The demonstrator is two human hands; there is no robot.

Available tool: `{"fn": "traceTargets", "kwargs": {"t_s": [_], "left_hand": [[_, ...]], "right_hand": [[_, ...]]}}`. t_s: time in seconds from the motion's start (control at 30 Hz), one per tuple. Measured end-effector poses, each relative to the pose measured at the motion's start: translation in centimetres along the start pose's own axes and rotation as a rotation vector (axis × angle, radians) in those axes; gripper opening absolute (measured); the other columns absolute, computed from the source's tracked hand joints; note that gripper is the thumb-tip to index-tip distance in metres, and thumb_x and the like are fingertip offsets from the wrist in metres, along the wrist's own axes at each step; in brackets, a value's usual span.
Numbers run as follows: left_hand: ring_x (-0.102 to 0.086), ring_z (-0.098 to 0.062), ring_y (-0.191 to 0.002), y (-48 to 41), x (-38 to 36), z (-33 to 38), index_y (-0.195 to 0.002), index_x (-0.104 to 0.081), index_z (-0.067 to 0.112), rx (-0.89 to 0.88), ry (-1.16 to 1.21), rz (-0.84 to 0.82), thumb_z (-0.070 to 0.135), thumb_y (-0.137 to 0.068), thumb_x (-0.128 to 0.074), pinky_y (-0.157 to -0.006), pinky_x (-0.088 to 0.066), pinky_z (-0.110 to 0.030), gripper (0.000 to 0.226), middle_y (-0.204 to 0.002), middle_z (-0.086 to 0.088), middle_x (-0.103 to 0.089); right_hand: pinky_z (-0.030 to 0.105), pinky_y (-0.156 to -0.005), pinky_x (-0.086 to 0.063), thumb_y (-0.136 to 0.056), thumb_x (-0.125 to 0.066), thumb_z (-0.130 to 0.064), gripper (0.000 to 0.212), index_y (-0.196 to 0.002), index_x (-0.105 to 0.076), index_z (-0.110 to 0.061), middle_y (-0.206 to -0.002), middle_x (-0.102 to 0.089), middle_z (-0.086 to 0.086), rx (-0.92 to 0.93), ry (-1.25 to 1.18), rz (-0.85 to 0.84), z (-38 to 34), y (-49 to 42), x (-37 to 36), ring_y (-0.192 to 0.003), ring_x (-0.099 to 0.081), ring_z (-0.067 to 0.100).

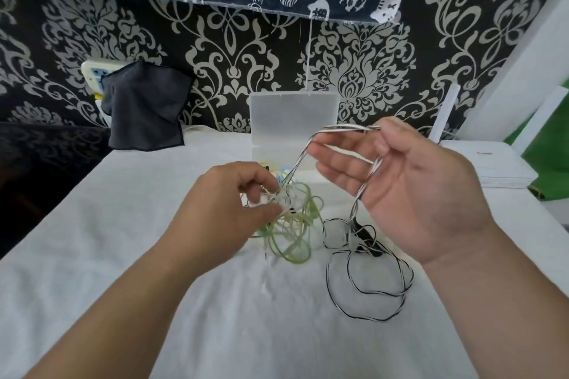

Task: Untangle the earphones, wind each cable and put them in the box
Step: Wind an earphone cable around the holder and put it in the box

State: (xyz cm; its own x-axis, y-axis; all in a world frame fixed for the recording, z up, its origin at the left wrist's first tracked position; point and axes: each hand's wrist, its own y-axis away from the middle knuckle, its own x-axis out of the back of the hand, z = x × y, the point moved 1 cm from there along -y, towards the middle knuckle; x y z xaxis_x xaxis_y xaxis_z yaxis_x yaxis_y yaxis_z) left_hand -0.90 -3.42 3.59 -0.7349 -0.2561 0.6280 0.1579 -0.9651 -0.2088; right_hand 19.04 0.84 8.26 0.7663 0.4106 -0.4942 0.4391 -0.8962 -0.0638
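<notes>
Nearest of all, the white-covered table (92, 255) is stretching away toward the patterned wall, and a dark cloth (144, 108) is hanging at its far left.

Moving right, the left hand (224, 209) is pinching the tangle (292, 224) of green and white cables between thumb and curled fingers, holding it just above the table near the middle. Beyond it, the box (294, 114) is standing at the far middle with its lid up. Whether anything is lying inside I cannot tell, as the hand and the cables are hiding its base.

Right of the tangle, the black-and-white cable (369, 295) is lying in loose loops on the table and rising to the right hand (409, 194). That hand is turned palm up with its fingers relaxed, carrying the cable draped over it, not clenching. One strand is running back down into the tangle, so this cable is probably not free yet.

A router (492, 163) is sitting at the far right.

Judging by this, untangling is only partly done, and all the winding and boxing are remaining.
</notes>
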Motion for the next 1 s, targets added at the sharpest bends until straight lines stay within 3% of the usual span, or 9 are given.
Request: {"fn": "traceTargets", "kwargs": {"t_s": [0.1, 0.2, 0.3, 0.53, 0.63, 0.8, 0.93, 0.97, 1.0], "left_hand": [[-0.050, -0.007, -0.061, -0.1, 0.5, -0.3, -0.077, -0.068, 0.032, 0.018, -0.030, -0.072, 0.017, -0.073, -0.084, -0.063, -0.044, -0.027, 0.023, -0.068, 0.010, -0.053], [-0.049, -0.007, -0.069, 0.0, 0.6, -0.5, -0.070, -0.062, 0.031, 0.000, -0.130, -0.097, 0.006, -0.070, -0.082, -0.061, -0.038, -0.015, 0.032, -0.079, 0.007, -0.052], [-0.052, -0.006, -0.072, -0.1, 0.8, -0.8, -0.070, -0.059, 0.032, -0.019, -0.227, -0.045, 0.004, -0.071, -0.080, -0.061, -0.038, -0.013, 0.035, -0.084, 0.008, -0.051], [-0.055, -0.017, -0.081, -0.2, 1.3, -1.5, -0.078, -0.063, 0.033, 0.025, -0.547, -0.013, 0.028, -0.074, -0.080, -0.069, -0.044, -0.033, 0.018, -0.091, 0.008, -0.048], [-0.053, -0.014, -0.095, -0.1, 0.9, -1.5, -0.081, -0.068, 0.034, -0.025, -0.671, -0.134, 0.051, -0.071, -0.078, -0.082, -0.047, -0.035, 0.023, -0.097, 0.013, -0.050], [-0.057, 0.001, -0.097, 0.3, 0.1, -2.1, -0.087, -0.068, 0.038, 0.170, -0.364, -0.367, 0.074, -0.063, -0.070, -0.091, -0.049, -0.031, 0.043, -0.106, 0.021, -0.056], [-0.053, 0.003, -0.101, 0.3, -0.1, -1.7, -0.093, -0.065, 0.043, 0.104, -0.294, -0.310, 0.045, -0.071, -0.081, -0.090, -0.046, -0.024, 0.027, -0.111, 0.021, -0.052], [-0.052, 0.004, -0.098, 0.3, -0.2, -1.5, -0.092, -0.064, 0.045, 0.082, -0.256, -0.303, 0.042, -0.070, -0.083, -0.085, -0.045, -0.020, 0.030, -0.109, 0.021, -0.051], [-0.052, 0.005, -0.092, 0.4, -0.3, -1.2, -0.091, -0.063, 0.048, 0.055, -0.212, -0.304, 0.041, -0.068, -0.085, -0.078, -0.044, -0.015, 0.032, -0.104, 0.022, -0.051]], "right_hand": [[0.047, -0.094, -0.056, -0.093, -0.042, -0.027, 0.032, -0.063, -0.042, -0.015, -0.109, -0.069, 0.026, 0.006, -0.091, 0.030, -0.3, -0.2, 0.6, -0.110, -0.068, 0.040], [0.044, -0.092, -0.056, -0.102, -0.035, -0.027, 0.045, -0.060, -0.046, -0.016, -0.114, -0.069, 0.021, 0.025, -0.156, 0.081, -0.5, -0.3, 1.0, -0.108, -0.069, 0.036], [0.041, -0.087, -0.059, -0.104, -0.033, -0.027, 0.040, -0.066, -0.039, -0.017, -0.119, -0.069, 0.016, 0.051, -0.148, 0.135, -0.8, -0.3, 1.5, -0.102, -0.072, 0.033], [0.043, -0.086, -0.059, -0.104, -0.034, -0.025, 0.041, -0.065, -0.045, -0.016, -0.119, -0.070, 0.011, 0.069, -0.167, 0.114, -1.1, 0.1, 1.2, -0.106, -0.071, 0.033], [0.048, -0.092, -0.056, -0.103, -0.034, -0.026, 0.043, -0.064, -0.047, -0.017, -0.125, -0.068, 0.009, 0.043, -0.137, 0.068, -1.0, 0.0, 1.1, -0.113, -0.068, 0.033], [0.059, -0.095, -0.051, -0.097, -0.038, -0.023, 0.029, -0.069, -0.035, -0.016, -0.126, -0.068, 0.011, -0.136, -0.065, -0.086, 0.1, 0.5, -0.2, -0.115, -0.065, 0.039], [0.055, -0.102, -0.045, -0.088, -0.043, -0.016, 0.017, -0.073, -0.041, -0.008, -0.125, -0.068, 0.016, -0.187, -0.025, -0.201, 1.4, 0.6, -0.9, -0.120, -0.063, 0.039], [0.054, -0.105, -0.044, -0.085, -0.045, -0.015, 0.016, -0.082, -0.046, 0.001, -0.125, -0.068, 0.018, -0.175, -0.016, -0.217, 1.4, 0.5, -0.9, -0.121, -0.062, 0.038], [0.054, -0.108, -0.042, -0.082, -0.046, -0.015, 0.030, -0.093, -0.046, 0.013, -0.123, -0.068, 0.021, -0.161, -0.014, -0.226, 1.5, 0.5, -0.7, -0.122, -0.061, 0.038]]}}
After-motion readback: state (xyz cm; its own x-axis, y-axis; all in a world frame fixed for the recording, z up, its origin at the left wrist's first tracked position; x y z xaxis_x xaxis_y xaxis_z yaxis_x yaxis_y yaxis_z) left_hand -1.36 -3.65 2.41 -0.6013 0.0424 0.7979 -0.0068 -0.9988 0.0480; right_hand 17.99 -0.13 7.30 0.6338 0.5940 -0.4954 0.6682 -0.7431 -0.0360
